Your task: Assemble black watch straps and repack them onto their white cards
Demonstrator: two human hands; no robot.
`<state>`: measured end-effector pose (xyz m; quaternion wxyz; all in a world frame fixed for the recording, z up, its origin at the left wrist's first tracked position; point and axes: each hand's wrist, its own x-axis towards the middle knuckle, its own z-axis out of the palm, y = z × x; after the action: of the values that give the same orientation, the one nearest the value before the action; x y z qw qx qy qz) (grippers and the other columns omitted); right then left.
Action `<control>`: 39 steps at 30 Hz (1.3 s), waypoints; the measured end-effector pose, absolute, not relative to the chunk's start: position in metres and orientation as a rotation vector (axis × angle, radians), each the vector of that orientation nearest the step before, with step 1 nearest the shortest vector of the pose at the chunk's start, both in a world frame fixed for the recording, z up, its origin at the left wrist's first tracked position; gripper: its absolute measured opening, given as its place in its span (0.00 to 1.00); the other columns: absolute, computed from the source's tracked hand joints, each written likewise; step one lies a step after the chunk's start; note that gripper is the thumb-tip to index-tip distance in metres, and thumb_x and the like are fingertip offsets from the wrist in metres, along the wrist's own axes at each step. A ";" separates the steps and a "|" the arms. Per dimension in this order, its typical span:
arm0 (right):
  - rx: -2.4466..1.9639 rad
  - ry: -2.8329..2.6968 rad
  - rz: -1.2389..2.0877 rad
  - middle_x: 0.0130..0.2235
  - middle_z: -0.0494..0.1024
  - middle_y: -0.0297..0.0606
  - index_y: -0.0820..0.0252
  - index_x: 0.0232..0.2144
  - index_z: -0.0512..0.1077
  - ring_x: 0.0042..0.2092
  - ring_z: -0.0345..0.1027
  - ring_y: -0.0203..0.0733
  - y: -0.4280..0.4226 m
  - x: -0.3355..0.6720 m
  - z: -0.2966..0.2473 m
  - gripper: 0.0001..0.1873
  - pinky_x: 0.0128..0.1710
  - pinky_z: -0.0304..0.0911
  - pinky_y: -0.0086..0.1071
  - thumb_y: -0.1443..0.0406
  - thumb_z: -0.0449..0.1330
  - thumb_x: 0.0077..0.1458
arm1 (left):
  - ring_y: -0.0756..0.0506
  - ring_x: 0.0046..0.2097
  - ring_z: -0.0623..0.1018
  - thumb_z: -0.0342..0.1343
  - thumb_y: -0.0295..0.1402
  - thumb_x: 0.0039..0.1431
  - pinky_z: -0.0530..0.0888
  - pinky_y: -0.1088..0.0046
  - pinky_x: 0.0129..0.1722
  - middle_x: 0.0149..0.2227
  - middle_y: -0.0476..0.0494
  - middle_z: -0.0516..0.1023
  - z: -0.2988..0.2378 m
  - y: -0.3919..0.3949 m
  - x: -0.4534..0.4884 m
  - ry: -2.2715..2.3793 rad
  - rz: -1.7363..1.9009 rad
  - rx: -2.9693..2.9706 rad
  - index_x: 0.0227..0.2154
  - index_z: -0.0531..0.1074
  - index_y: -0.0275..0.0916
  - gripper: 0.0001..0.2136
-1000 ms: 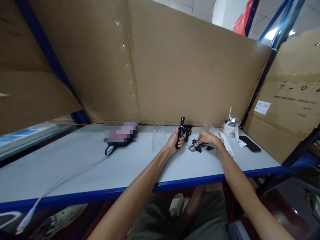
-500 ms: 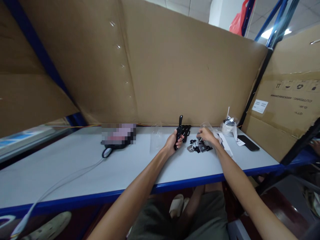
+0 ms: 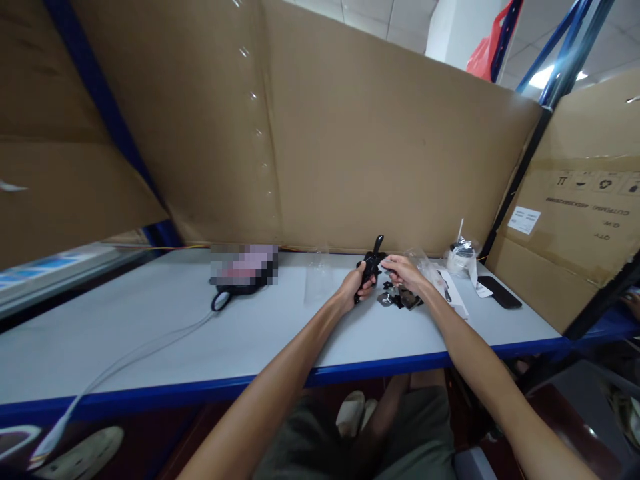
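My left hand (image 3: pixel 356 285) is wrapped round a black stick-shaped part (image 3: pixel 373 259) that stands upright above the grey shelf top (image 3: pixel 210 333). My right hand (image 3: pixel 403 269) has come up close beside it, fingers pinched on a small piece I cannot make out, touching the black part near its top. A cluster of small black and metal parts (image 3: pixel 397 298) lies on the shelf just under my right hand.
A clear plastic bag (image 3: pixel 316 280) lies left of my hands. A paper sheet (image 3: pixel 450 290), a white wrapped item (image 3: pixel 461 256) and a black phone (image 3: pixel 499 292) sit to the right. A blurred pink object (image 3: pixel 243 264) with a white cable (image 3: pixel 130 360) is at left. Cardboard walls stand behind.
My right hand has lifted off the small parts on the shelf and moved left to the black part in my left hand. The left hand tilted the part slightly right.
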<state>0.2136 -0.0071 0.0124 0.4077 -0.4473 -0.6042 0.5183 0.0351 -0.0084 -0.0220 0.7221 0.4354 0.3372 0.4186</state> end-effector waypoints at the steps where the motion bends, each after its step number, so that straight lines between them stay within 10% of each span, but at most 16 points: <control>1: -1.103 -1.543 1.320 0.16 0.61 0.19 0.55 0.32 0.65 0.15 0.45 0.28 -0.008 0.213 0.013 0.17 0.17 0.47 0.22 0.55 0.67 0.54 | 0.55 0.14 0.51 0.37 0.49 0.75 0.49 0.79 0.14 0.15 0.56 0.55 -0.022 -0.009 0.035 0.748 0.915 0.965 0.25 0.67 0.37 0.28; 24: -1.057 -1.516 1.416 0.23 0.71 0.28 0.60 0.28 0.70 0.23 0.62 0.32 0.004 0.225 0.006 0.16 0.26 0.60 0.28 0.58 0.73 0.48 | 0.55 0.14 0.53 0.37 0.64 0.67 0.48 0.79 0.14 0.15 0.55 0.58 -0.023 -0.008 0.039 0.763 0.895 1.004 0.28 0.68 0.37 0.33; 39: -1.051 -1.348 1.418 0.26 0.78 0.34 0.61 0.28 0.71 0.25 0.70 0.34 0.005 0.217 0.002 0.10 0.25 0.65 0.27 0.66 0.69 0.50 | 0.55 0.14 0.57 0.51 0.37 0.69 0.49 0.80 0.13 0.18 0.54 0.65 -0.014 -0.016 0.043 0.805 1.013 1.202 0.30 0.66 0.39 0.11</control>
<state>0.2173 0.0053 0.0022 0.4442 -0.4241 -0.5439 0.5718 0.0430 -0.0162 -0.0138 0.6348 0.5261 0.3520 0.4432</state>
